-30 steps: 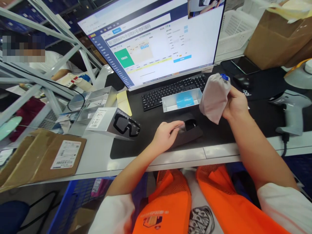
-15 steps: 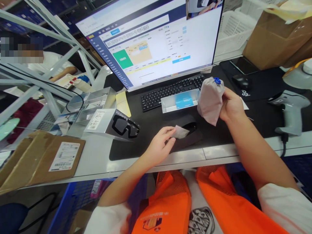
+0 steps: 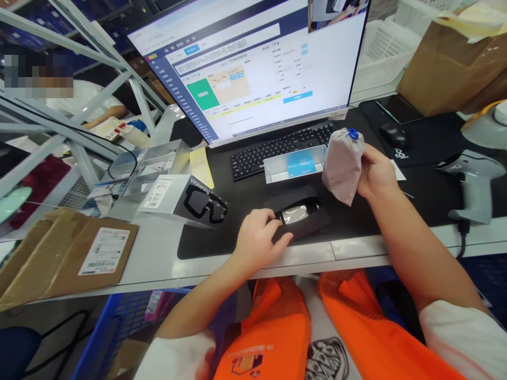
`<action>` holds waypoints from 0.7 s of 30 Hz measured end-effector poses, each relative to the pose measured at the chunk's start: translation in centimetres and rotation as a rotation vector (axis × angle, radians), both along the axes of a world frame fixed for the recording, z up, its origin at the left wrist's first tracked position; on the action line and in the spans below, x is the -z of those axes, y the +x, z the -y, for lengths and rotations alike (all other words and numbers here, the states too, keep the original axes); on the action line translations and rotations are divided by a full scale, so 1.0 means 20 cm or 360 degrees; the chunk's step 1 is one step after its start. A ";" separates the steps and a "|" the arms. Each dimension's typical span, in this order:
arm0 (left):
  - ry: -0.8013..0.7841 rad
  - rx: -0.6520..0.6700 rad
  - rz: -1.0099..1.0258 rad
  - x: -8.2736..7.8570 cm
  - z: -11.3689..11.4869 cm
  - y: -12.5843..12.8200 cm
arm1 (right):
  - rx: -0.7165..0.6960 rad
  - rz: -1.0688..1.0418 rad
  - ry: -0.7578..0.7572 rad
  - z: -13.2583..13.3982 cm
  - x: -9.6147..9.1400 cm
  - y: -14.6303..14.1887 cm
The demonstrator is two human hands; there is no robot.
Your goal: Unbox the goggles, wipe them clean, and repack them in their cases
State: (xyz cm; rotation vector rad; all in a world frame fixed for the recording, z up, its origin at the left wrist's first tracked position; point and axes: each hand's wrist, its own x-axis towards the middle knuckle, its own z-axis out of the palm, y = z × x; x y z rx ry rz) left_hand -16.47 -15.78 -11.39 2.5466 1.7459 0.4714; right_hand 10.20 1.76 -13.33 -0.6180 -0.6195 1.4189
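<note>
Head cam: black tray [image 3: 312,226] lies on the dark desk mat [image 3: 356,216], front centre, with a clear packet [image 3: 295,214] inside. Left hand [image 3: 257,240] fingers are curled over the tray's left end, thumb on its near edge. Right hand [image 3: 376,171] is closed around a grey pouch [image 3: 343,163], held above the mat. Behind: open box [image 3: 277,169], keyboard [image 3: 277,148], monitor [image 3: 257,63]. Glasses box [image 3: 182,200] left, scanner [image 3: 473,184] right, all on a white desk [image 3: 158,258]; metal racking [image 3: 79,95] far left.
</note>
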 end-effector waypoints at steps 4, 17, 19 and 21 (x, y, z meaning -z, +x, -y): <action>-0.0104 0.0159 0.0031 0.04 -0.05 -0.03 | 0.0055 -0.0035 -0.0046 -0.01 0.01 0.01; 0.0435 0.0190 0.0490 -0.34 -0.43 -0.10 | 0.0397 -0.0416 -0.0181 -0.13 -0.07 0.27; 0.0349 0.0169 0.0463 -0.35 -0.62 -0.08 | 0.0418 -0.0433 -0.0225 -0.13 -0.07 0.26; 0.0174 0.0177 0.0422 -0.34 -0.75 -0.05 | 0.0431 -0.0454 -0.0238 -0.13 -0.07 0.25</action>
